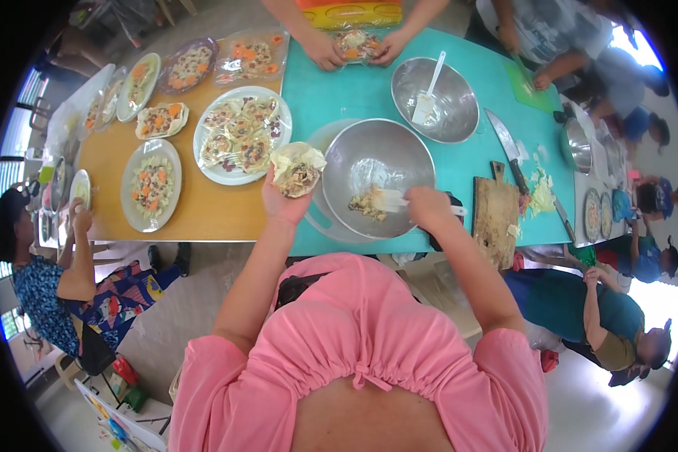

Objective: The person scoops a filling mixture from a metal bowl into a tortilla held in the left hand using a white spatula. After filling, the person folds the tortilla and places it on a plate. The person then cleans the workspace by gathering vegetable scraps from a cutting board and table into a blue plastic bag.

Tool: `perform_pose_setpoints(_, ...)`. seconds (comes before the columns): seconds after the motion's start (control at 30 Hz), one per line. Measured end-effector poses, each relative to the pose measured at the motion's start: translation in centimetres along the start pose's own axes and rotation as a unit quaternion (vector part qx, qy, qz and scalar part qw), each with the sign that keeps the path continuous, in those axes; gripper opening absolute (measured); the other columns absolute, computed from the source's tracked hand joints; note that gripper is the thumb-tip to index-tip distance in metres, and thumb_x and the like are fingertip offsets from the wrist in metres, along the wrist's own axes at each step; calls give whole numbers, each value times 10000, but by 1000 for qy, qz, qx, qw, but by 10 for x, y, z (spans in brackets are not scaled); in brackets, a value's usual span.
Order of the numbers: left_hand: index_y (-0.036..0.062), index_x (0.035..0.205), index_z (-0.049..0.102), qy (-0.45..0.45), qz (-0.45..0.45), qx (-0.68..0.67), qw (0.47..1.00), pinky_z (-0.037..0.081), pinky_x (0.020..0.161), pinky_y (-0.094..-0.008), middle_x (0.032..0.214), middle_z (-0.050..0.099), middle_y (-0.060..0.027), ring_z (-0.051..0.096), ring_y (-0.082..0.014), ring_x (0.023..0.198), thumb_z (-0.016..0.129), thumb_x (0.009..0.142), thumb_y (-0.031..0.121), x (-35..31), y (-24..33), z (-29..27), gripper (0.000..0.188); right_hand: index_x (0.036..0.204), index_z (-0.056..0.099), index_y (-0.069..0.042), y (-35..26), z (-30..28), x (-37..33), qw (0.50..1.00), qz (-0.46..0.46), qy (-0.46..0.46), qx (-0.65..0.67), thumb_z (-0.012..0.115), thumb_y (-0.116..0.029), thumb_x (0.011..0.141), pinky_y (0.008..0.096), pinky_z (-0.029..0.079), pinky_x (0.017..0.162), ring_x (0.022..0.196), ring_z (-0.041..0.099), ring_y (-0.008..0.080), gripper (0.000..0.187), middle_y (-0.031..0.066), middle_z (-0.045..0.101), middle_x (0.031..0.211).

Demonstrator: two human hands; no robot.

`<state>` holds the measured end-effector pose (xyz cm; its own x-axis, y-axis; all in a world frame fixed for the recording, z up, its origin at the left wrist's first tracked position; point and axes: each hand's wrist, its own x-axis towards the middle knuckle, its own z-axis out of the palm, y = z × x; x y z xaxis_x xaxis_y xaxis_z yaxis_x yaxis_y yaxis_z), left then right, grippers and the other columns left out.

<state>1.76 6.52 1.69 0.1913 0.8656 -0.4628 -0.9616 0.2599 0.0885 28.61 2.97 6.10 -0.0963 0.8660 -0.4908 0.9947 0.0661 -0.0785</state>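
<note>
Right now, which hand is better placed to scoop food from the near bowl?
Probably the right hand: it holds the spatula in the near bowl, beside the food. The left hand holds a filled food cup.

Going by the big bowl [373, 143], there's decent room on the teal tabletop [320, 94] beyond it, but another bowl [461, 102] crowds far-right. Left hand [282, 205] blocks its left; right hand [428, 207], then wooden board [496, 218], its right.
</note>
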Motion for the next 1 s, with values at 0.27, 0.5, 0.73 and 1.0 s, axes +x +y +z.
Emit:
perform_pose_setpoints(0.27,77,1274,385,-8,-6,-3,1000,274,1009,-503,1295,408,-141,364,-337,1210,286,928,340,-2,-1,-4,446,969,648,-142,-4,23,7,995,4,-53,82,513,-191,740,401,478,750,868,603,303,270,108,635,937)
perform_pose_setpoints(0.5,95,1294,368,-13,-11,10,1000,249,1018,-533,1325,378,-139,335,-348,1233,279,925,355,-2,1,-3,459,999,636,-148,14,2,-4,993,102,20,-55,493,-104,744,391,478,749,863,606,291,296,123,627,945)
perform_pose_setpoints(0.73,81,1260,406,-31,-3,-27,999,281,1010,-484,1289,421,-132,378,-323,1200,305,921,333,4,-8,-8,435,917,667,-111,-5,74,9,976,30,106,186,548,-77,724,390,481,772,877,598,327,229,152,631,913)
perform_pose_setpoints(1.0,45,1214,445,-53,15,9,998,315,1001,-449,1230,472,-136,428,-308,1157,330,927,315,1,-12,27,410,1013,648,-111,-27,93,35,901,25,89,425,587,-100,735,337,476,732,796,610,267,285,149,634,888)
